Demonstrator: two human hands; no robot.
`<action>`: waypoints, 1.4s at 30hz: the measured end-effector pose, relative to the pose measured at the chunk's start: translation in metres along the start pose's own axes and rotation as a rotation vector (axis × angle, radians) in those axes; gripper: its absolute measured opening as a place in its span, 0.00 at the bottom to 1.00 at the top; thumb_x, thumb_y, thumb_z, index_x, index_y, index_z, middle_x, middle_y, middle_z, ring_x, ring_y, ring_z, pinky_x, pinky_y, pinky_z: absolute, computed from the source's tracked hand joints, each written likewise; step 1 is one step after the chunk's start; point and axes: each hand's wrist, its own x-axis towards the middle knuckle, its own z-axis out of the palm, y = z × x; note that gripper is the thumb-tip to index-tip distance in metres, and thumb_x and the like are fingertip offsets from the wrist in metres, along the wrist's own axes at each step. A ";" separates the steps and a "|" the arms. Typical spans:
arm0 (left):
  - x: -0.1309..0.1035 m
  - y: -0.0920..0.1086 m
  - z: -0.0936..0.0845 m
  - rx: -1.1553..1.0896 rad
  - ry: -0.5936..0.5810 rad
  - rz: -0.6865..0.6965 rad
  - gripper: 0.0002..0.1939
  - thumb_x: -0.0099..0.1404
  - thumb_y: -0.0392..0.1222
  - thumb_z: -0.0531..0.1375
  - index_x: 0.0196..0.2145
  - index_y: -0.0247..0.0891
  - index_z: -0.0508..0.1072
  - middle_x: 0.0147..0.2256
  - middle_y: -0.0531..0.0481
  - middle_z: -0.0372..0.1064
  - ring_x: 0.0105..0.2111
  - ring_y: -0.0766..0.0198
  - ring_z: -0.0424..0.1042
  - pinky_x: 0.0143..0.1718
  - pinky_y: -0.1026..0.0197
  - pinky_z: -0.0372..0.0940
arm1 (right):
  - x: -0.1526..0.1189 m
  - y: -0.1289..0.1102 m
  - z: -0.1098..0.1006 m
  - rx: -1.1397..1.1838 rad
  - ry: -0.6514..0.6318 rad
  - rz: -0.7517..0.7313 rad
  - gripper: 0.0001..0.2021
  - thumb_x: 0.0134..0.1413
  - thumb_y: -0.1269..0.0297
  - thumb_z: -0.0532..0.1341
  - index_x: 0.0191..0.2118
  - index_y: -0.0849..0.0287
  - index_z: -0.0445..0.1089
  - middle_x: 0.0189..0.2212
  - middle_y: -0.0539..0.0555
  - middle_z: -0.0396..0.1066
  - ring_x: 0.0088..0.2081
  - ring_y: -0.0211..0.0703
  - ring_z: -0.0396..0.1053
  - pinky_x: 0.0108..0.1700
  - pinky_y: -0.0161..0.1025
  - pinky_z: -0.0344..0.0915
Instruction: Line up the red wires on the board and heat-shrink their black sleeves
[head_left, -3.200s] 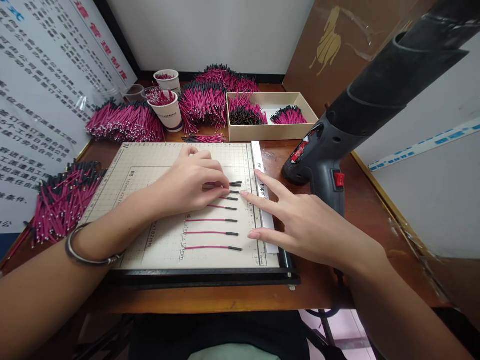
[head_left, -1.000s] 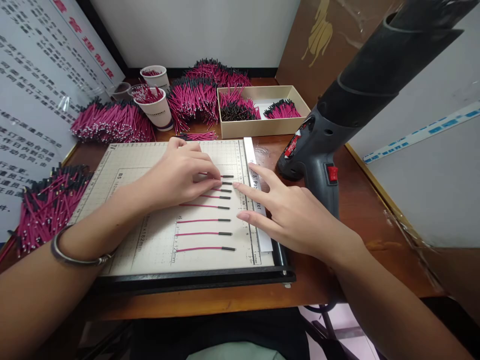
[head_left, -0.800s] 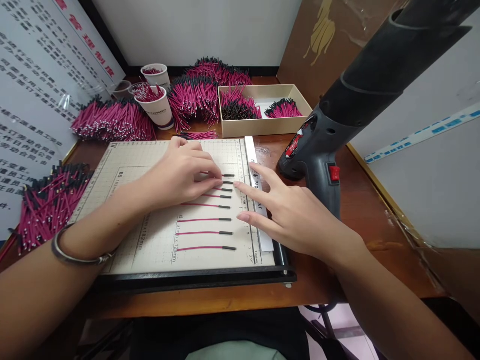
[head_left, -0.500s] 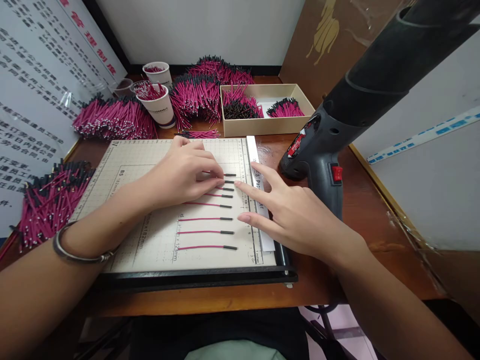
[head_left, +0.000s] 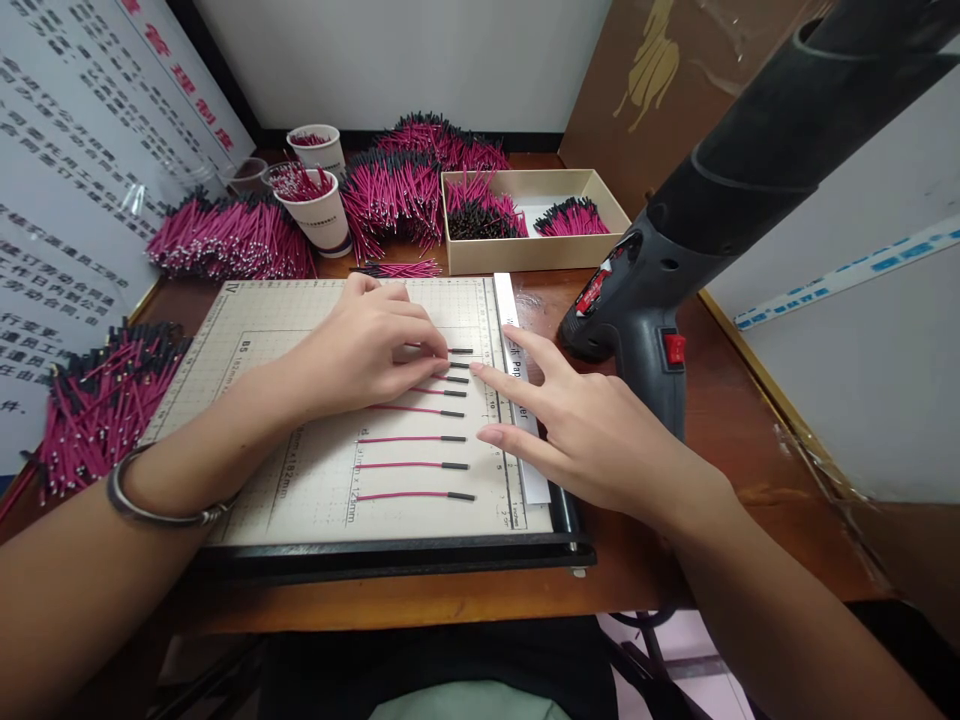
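Observation:
Across the paper trimmer's gridded board (head_left: 300, 480), several pinkish-red wires with black sleeves on their right ends lie in a spaced row. My left hand (head_left: 382, 345) rests on the board, thumb and fingers closed on one wire (head_left: 459, 365) near its sleeve; its red part is hidden beneath the hand. My right hand (head_left: 592, 425) is open, fingers spread, with one fingertip at the sleeve's right end. Nearest the front edge lies a wire (head_left: 412, 496) apart from both hands. A white paper strip (head_left: 534, 480) runs under my right fingers.
Close on the right stands a black heat gun (head_left: 649, 320) with a red switch. Behind the board are a cardboard tray (head_left: 525, 257) of wires, paper cups (head_left: 319, 220) and heaped wires (head_left: 394, 195). More wires (head_left: 105, 410) lie piled at the left.

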 end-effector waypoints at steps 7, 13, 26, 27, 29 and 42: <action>0.000 0.000 -0.001 -0.013 0.011 -0.002 0.15 0.71 0.52 0.59 0.34 0.43 0.82 0.32 0.49 0.80 0.36 0.57 0.66 0.46 0.48 0.50 | 0.001 0.002 0.001 0.000 0.040 -0.012 0.34 0.71 0.37 0.44 0.73 0.43 0.59 0.76 0.65 0.45 0.42 0.52 0.81 0.43 0.55 0.78; 0.000 -0.001 0.001 -0.015 0.023 0.011 0.15 0.72 0.52 0.59 0.33 0.44 0.81 0.32 0.50 0.80 0.37 0.57 0.67 0.46 0.49 0.50 | 0.001 0.001 0.000 -0.012 0.021 -0.004 0.35 0.70 0.35 0.44 0.74 0.43 0.58 0.77 0.66 0.42 0.41 0.52 0.81 0.42 0.54 0.78; -0.001 -0.003 0.002 -0.009 0.013 0.005 0.15 0.72 0.52 0.59 0.34 0.44 0.82 0.33 0.49 0.80 0.37 0.56 0.68 0.48 0.48 0.52 | 0.000 -0.003 0.000 -0.049 0.023 0.004 0.36 0.69 0.34 0.41 0.73 0.42 0.58 0.77 0.65 0.43 0.41 0.53 0.81 0.42 0.55 0.78; -0.001 -0.002 0.002 -0.006 0.014 0.005 0.16 0.72 0.52 0.59 0.34 0.44 0.82 0.33 0.49 0.80 0.37 0.56 0.68 0.48 0.48 0.52 | -0.001 -0.002 0.000 -0.046 0.029 0.002 0.36 0.69 0.34 0.41 0.73 0.42 0.58 0.77 0.64 0.43 0.41 0.53 0.81 0.43 0.55 0.78; -0.001 -0.002 0.002 -0.004 0.015 -0.002 0.16 0.72 0.52 0.59 0.34 0.43 0.82 0.33 0.49 0.80 0.37 0.57 0.68 0.47 0.48 0.52 | -0.001 -0.002 0.000 -0.039 0.033 0.002 0.35 0.69 0.34 0.42 0.73 0.42 0.59 0.77 0.64 0.44 0.41 0.52 0.81 0.42 0.54 0.77; 0.008 0.000 -0.006 -0.021 0.034 -0.084 0.15 0.71 0.53 0.59 0.34 0.43 0.80 0.36 0.51 0.80 0.39 0.57 0.68 0.46 0.51 0.49 | 0.002 0.001 0.000 0.057 0.052 0.037 0.33 0.71 0.37 0.43 0.74 0.43 0.58 0.77 0.58 0.46 0.53 0.57 0.77 0.45 0.55 0.78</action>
